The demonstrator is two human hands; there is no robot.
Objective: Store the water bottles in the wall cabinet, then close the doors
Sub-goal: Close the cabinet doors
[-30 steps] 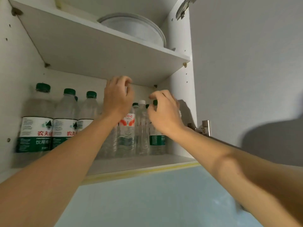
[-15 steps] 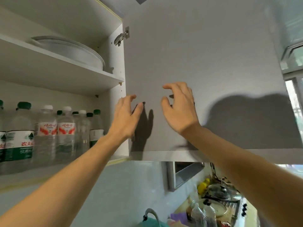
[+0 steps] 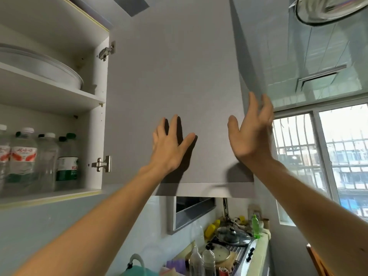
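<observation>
Several water bottles [image 3: 23, 158] with white and green caps stand on the lower shelf of the wall cabinet [image 3: 95, 136] at the left. The cabinet's grey right door [image 3: 175, 76] stands swung open, its inner face toward me. My left hand [image 3: 169, 148] lies flat on that face with fingers spread. My right hand [image 3: 251, 132] is open at the door's free right edge, thumb on the inner side and fingers reaching round the outer side.
A white round dish [image 3: 39, 70] lies on the upper shelf. Two hinges [image 3: 101, 164] hold the door. Below are a range hood [image 3: 195, 212], a stove with pots [image 3: 233, 236] and counter bottles [image 3: 203, 259]. A barred window [image 3: 328, 156] is at right.
Both hands left the bottles inside the cabinet and moved right onto the open door. My view turned right; the right hand slid from the door's face to its free edge.
</observation>
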